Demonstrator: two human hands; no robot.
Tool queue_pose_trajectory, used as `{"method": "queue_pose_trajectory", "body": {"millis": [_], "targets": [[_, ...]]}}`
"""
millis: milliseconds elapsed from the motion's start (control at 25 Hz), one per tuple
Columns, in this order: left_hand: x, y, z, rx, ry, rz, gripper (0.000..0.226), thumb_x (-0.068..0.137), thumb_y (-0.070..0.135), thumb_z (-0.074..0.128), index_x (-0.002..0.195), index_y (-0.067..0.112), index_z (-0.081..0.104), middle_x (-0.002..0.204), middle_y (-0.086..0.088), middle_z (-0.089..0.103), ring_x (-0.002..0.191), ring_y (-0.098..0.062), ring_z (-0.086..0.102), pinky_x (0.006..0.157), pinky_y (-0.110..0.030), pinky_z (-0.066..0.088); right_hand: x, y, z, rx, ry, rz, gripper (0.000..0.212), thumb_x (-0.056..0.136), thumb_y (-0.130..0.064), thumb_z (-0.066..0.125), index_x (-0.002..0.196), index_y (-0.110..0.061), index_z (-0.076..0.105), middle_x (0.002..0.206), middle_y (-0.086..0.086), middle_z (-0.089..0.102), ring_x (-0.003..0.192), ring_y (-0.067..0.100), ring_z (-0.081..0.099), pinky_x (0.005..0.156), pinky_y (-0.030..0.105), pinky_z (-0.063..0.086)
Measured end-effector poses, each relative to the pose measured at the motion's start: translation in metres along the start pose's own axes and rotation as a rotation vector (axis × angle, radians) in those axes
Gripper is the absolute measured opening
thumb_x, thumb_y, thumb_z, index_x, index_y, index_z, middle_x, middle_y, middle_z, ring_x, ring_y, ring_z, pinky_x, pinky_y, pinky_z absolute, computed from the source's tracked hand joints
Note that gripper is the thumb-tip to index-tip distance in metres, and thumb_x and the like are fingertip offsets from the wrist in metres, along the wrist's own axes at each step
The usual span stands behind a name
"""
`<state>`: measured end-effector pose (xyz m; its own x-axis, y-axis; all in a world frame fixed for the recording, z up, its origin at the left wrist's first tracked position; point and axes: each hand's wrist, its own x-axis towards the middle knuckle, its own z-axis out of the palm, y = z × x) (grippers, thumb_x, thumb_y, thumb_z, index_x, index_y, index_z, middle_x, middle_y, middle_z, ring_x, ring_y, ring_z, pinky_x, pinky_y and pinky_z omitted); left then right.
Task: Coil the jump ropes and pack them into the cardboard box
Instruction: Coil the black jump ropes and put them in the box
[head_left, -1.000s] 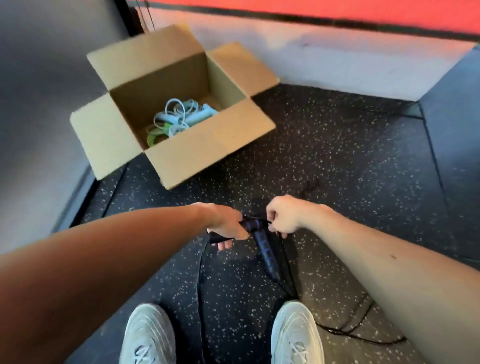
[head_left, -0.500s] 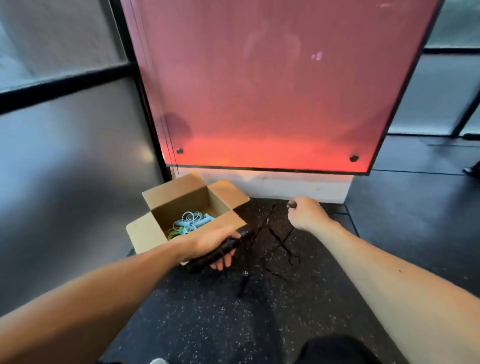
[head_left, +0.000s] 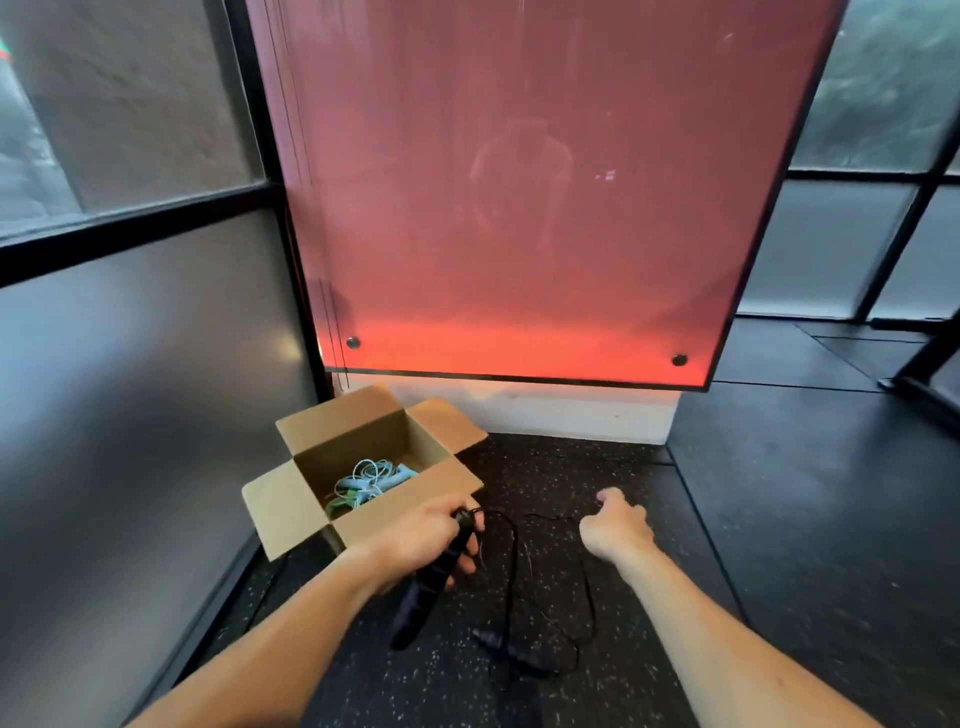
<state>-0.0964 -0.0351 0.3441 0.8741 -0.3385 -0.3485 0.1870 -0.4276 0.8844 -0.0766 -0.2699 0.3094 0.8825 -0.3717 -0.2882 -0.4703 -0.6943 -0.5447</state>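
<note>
One open cardboard box (head_left: 410, 512), red panel (head_left: 519, 208) behind

Ahead of you, a tall red translucent panel (head_left: 519, 208) in a thin black frame glows orange along its lower edge, where two round dark fasteners (head_left: 353, 342) (head_left: 679, 359) sit near the corners. A white plinth (head_left: 545, 410) runs beneath it. Frosted grey glazing (head_left: 130, 389) crossed by a black bar (head_left: 130, 228) lines your left; similar panes (head_left: 831, 249) stand at right. Black speckled flooring (head_left: 550, 467) meets smoother dark floor (head_left: 805, 519) to your right.
</note>
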Motion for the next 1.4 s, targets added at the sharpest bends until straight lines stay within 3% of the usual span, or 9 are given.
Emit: {"method": "queue_pose_trajectory", "body": {"millis": [160,280,440,640,760,920,1080,1240,1400], "targets": [[0.01,0.01,-0.007,-0.044,0.076,0.048,0.027,0.083,-0.013,0.037,0.083,0.007,0.056,0.077,-0.009,0.058,0.075,-0.019,0.058,0.071,-0.025,0.053,-0.017,-0.046,-0.002,-0.083,-0.344,-0.628,0.052,0.088,-0.012,0.058,0.127,-0.047,0.062,0.132,-0.009,0.062,0.106,0.009,0.062,0.091,0.031,0.052],[0.017,0.004,-0.023,-0.118,0.222,0.041,0.012,0.078,0.023,0.064,0.069,0.015,0.06,0.068,-0.004,0.06,0.069,-0.017,0.059,0.075,-0.034,0.047,-0.019,-0.064,0.005,-0.184,-0.427,-0.764,0.025,0.09,-0.028,0.063,0.106,-0.046,0.073,0.107,-0.013,0.073,0.099,0.011,0.067,0.094,0.043,0.055],[0.023,-0.007,-0.048,-0.08,0.465,0.046,0.042,0.092,0.05,0.059,0.065,0.017,0.056,0.059,0.002,0.055,0.063,-0.015,0.055,0.077,-0.04,0.053,-0.016,-0.07,-0.006,-0.094,-0.575,-0.795,0.028,0.093,-0.023,0.07,0.116,-0.037,0.073,0.099,-0.012,0.073,0.096,0.003,0.067,0.099,0.034,0.052],[0.016,0.001,-0.053,-0.274,0.253,0.173,0.042,0.098,0.037,0.055,0.064,0.013,0.049,0.06,-0.002,0.047,0.057,-0.016,0.05,0.074,-0.041,0.05,-0.013,-0.062,0.011,-0.059,-0.369,-0.815,0.072,0.086,-0.022,0.079,0.142,-0.051,0.044,0.137,-0.019,0.05,0.121,0.002,0.052,0.107,0.032,0.044],[0.018,0.013,-0.042,-0.391,0.179,0.238,0.042,0.1,0.034,0.05,0.063,0.015,0.045,0.057,0.0,0.04,0.053,-0.016,0.044,0.068,-0.036,0.042,-0.011,-0.059,0.022,0.051,-0.346,-0.904,0.052,0.083,-0.031,0.082,0.128,-0.044,0.06,0.13,-0.022,0.057,0.121,0.003,0.054,0.105,0.027,0.041],[0.021,0.019,-0.036,-0.535,0.249,0.195,0.037,0.101,0.036,0.048,0.071,0.014,0.054,0.057,0.001,0.038,0.053,-0.015,0.043,0.063,-0.033,0.042,-0.017,-0.057,0.025,0.348,-0.322,-0.859,0.006,0.093,-0.025,0.072,0.095,-0.031,0.074,0.082,-0.015,0.074,0.08,0.0,0.071,0.077,0.016,0.049],[0.025,0.013,-0.034,-0.519,0.386,0.071,0.031,0.099,0.034,0.054,0.084,0.01,0.066,0.059,0.002,0.047,0.053,-0.012,0.047,0.061,-0.029,0.045,-0.019,-0.061,0.016,0.628,-0.178,-0.675,0.009,0.1,-0.021,0.063,0.101,-0.018,0.071,0.07,-0.001,0.072,0.063,0.018,0.072,0.069,0.024,0.055],[0.021,0.016,-0.026,-0.426,0.16,0.028,0.039,0.101,0.036,0.05,0.1,0.003,0.071,0.055,0.003,0.038,0.051,-0.014,0.042,0.062,-0.03,0.042,-0.024,-0.066,0.013,0.569,-0.184,-0.597,0.021,0.105,-0.022,0.05,0.099,-0.011,0.067,0.073,-0.003,0.063,0.061,0.01,0.061,0.062,0.026,0.055],[0.022,0.019,-0.017,-0.447,0.112,0.069,0.035,0.1,0.03,0.05,0.1,0.004,0.073,0.063,0.0,0.056,0.05,-0.012,0.042,0.068,-0.032,0.049,-0.028,-0.073,0.017,0.455,-0.189,-0.595,0.028,0.107,-0.023,0.038,0.095,-0.009,0.059,0.079,0.0,0.054,0.066,0.014,0.053,0.057,0.021,0.049]]}}
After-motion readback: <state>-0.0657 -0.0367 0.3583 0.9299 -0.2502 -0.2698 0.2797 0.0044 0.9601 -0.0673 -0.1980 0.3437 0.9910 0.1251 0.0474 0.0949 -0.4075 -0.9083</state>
